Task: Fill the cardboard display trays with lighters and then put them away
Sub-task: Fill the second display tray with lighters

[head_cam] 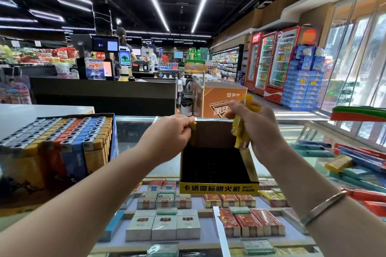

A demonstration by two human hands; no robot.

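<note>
The left hand (pixel 175 129) pinched one yellow lighter (pixel 194 131) upright at the empty tray's (pixel 219 189) back left corner on the glass counter (pixel 133 131), while the right hand (pixel 259 129) gripped a bunch of yellow lighters (pixel 242 129), ends down, just above the tray's right side

The display tray (pixel 219 189) front reads "卡塔国标明火机"; orange carton (pixel 221 100), "蒙牛".
</note>
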